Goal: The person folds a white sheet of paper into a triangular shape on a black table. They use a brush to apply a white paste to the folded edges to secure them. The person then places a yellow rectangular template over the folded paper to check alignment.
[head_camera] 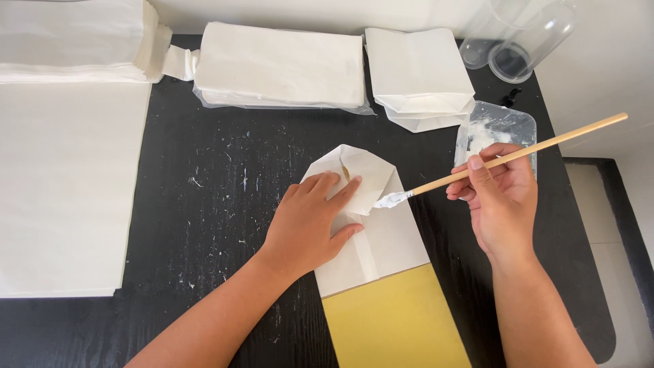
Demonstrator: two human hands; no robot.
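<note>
Flat white-and-yellow paper bag (388, 252), glue-tipped brush (504, 158)

Yellow bag end (398, 320) cut off below.

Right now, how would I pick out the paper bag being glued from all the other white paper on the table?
Start at the black wooden table and look to its centre-right, between the two hands. The flat white paper bag with a folded pointed end lies there, pinned by the left hand. Unlike the white stacks behind it, it lies alone, partly on a yellow sheet.
</note>
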